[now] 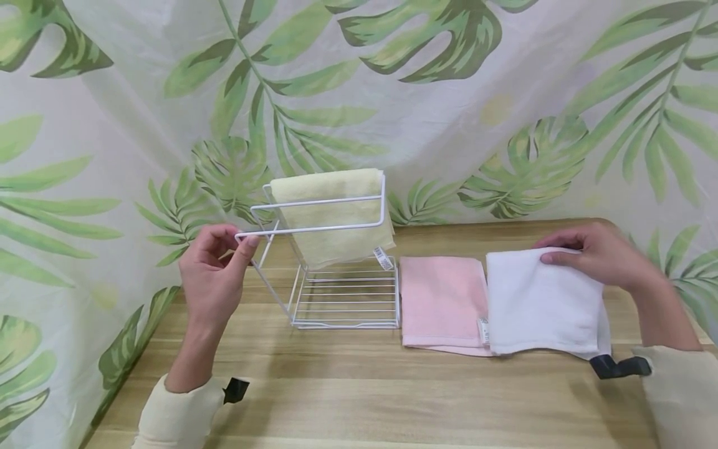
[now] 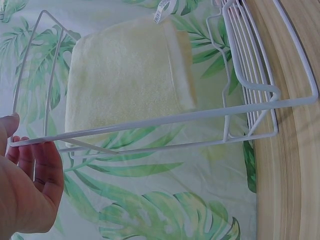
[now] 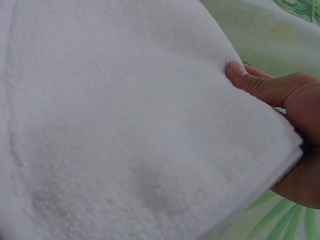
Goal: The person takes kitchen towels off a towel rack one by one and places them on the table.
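Note:
My left hand (image 1: 213, 274) pinches the front left corner of a white wire rack (image 1: 336, 325) between thumb and fingers. Over the rack's rearmost top bar hangs a folded pale yellow towel (image 1: 336, 218), its tag dangling at the lower right. My right hand (image 1: 594, 255) grips the upper edge of a folded white towel (image 1: 544, 305), thumb on the front and fingers behind it. In the right wrist view the white towel (image 3: 125, 115) fills most of the picture. A folded pink towel (image 1: 440, 299) lies between the rack and the white towel, whose left edge overlaps it slightly.
The rack stands on a wooden table (image 1: 359, 399), its two nearer top bars bare. Behind the table hangs a leaf-patterned cloth (image 1: 426, 125), which also runs down the left side. Black straps (image 1: 235, 390) show at both cream sleeves.

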### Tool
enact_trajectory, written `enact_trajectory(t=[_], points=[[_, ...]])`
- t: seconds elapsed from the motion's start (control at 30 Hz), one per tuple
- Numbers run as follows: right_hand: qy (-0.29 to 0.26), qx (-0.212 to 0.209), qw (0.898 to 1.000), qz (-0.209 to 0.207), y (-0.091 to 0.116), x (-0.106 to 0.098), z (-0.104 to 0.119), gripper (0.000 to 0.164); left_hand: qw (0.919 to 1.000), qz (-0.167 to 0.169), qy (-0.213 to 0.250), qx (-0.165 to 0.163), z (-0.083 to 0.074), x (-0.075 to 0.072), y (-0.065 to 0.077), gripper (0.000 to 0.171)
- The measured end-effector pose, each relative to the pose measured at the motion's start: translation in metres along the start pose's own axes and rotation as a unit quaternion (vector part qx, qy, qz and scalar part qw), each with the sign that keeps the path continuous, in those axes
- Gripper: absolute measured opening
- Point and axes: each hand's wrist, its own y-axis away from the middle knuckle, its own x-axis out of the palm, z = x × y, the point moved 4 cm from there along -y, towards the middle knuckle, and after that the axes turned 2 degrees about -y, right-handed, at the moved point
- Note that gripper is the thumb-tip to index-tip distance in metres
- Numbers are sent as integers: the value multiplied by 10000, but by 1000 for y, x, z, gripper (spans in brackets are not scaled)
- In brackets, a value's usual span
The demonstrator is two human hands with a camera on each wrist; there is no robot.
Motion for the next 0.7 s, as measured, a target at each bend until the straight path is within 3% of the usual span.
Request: enact_trajectory(t=[0.7], points=[[-363,486,9959,667,-24,33,-39,20,9999,28,-131,-54,-3,-2,-1,20]])
